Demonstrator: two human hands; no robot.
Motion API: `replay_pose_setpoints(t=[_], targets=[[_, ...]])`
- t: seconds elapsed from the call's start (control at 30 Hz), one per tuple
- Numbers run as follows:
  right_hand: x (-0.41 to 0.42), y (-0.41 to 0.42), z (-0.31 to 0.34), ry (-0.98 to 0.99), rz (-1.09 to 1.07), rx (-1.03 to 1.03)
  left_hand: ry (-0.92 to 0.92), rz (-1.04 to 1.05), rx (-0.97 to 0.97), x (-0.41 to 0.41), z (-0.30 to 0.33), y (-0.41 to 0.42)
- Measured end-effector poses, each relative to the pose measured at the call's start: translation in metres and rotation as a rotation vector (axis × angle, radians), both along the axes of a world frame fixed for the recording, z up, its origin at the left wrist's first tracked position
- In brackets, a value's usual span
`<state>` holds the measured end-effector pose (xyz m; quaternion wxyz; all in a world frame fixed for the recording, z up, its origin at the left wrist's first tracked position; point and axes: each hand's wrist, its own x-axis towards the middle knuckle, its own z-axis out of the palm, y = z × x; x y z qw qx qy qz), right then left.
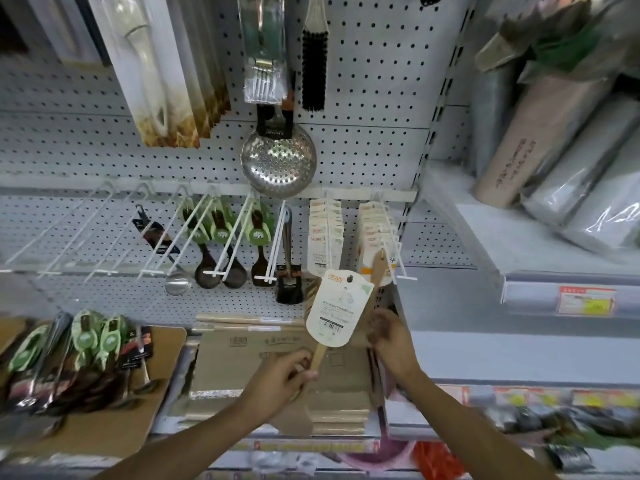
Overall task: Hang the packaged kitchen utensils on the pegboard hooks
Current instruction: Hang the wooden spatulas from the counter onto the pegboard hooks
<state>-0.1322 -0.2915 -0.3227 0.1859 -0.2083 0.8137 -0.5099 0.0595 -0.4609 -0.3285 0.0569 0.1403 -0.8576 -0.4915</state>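
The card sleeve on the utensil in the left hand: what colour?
Cream-white card sleeve with a black barcode; head view.

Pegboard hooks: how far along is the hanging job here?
Partly done. Several hooks already carry stock: green-carded spoons and cream-carded packs. In hand: the left hand grips a carded wooden utensil; the right hand holds another wooden handle. Left: the pile of packaged utensils below, and the bare left-side hooks.

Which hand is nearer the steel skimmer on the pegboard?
Left. The left hand is below the skimmer, gripping a wooden handle; the right hand is lower right of it, farther off sideways.
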Motion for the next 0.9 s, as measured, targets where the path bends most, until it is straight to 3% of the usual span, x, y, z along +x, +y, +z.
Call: replay_pose_setpoints(t=[0.23, 0.37, 0.9], targets=[[0.047, 0.002, 0.006, -0.162, 0.352, -0.078, -0.009, -0.014, 0.058, 0.003, -0.019, 0.013], [0.061, -0.009, 0.007, -0.180, 0.275, -0.216, -0.007, 0.008, 0.058, 0.004, -0.025, 0.019], [0.061, -0.045, 0.006, -0.220, 0.182, -0.222, -0.091, 0.036, 0.158, 0.008, -0.031, 0.014]])
